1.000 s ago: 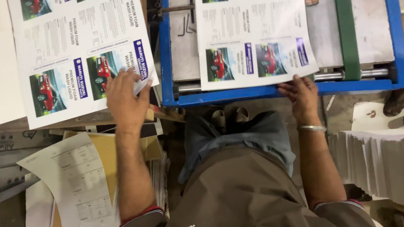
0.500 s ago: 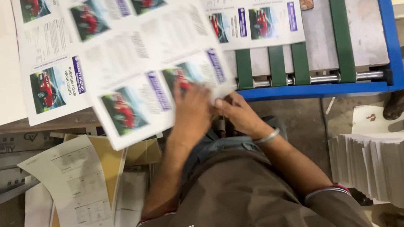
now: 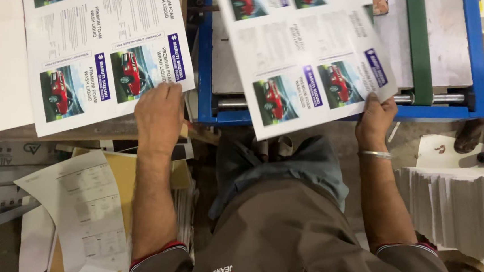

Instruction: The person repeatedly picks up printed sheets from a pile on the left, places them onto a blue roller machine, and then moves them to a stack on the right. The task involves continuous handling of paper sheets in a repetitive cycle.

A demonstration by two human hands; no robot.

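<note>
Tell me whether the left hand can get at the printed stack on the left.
Probably yes: the left hand already rests on the near edge of the stack, with nothing between them. The right hand holds another sheet.

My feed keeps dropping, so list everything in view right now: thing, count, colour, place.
printed sheet stack: one, white with red car pictures, upper left bench
loose printed sheet: one, same print, over the machine
machine frame: one, blue with a green strap, top centre
white paper pile: one, right
form sheet: one, white, lower left
left hand: resting on the stack's edge
right hand: grip on the loose sheet's corner
</note>
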